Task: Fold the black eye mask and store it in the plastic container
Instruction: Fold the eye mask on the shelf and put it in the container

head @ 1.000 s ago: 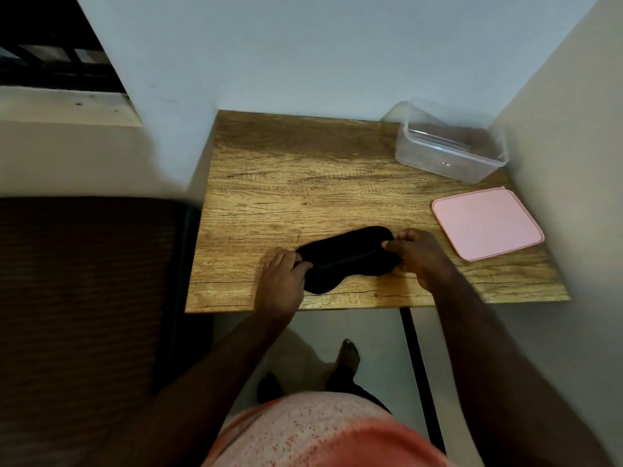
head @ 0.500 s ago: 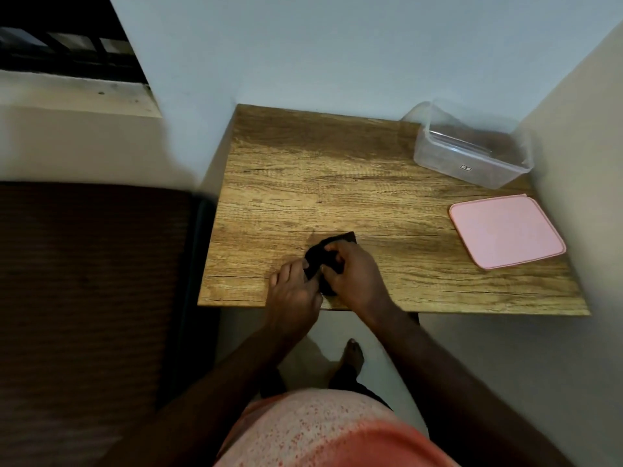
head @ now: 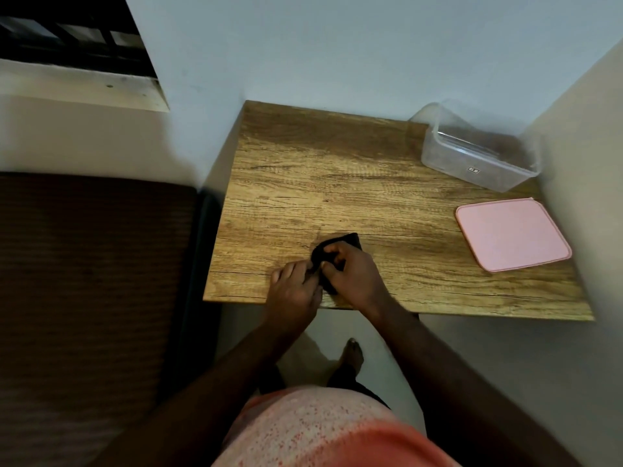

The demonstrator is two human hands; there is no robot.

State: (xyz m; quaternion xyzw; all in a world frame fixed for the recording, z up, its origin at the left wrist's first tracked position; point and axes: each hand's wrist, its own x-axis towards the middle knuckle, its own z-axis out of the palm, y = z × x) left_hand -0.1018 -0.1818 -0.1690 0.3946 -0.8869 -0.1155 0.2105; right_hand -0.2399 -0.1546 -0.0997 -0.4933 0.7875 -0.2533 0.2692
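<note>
— What are you working on?
— Your table (head: 371,197) is matt, grainy wood; the eye mask (head: 350,240) soft matt cloth.
— And beyond?
— Your container (head: 478,160) is clear glossy plastic, its lid (head: 512,234) smooth pink.

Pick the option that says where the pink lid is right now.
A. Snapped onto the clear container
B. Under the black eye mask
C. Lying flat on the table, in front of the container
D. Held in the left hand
C: the pink lid lies flat on the table, nearer the person than the open clear container, while both hands work the black eye mask elsewhere.
</note>
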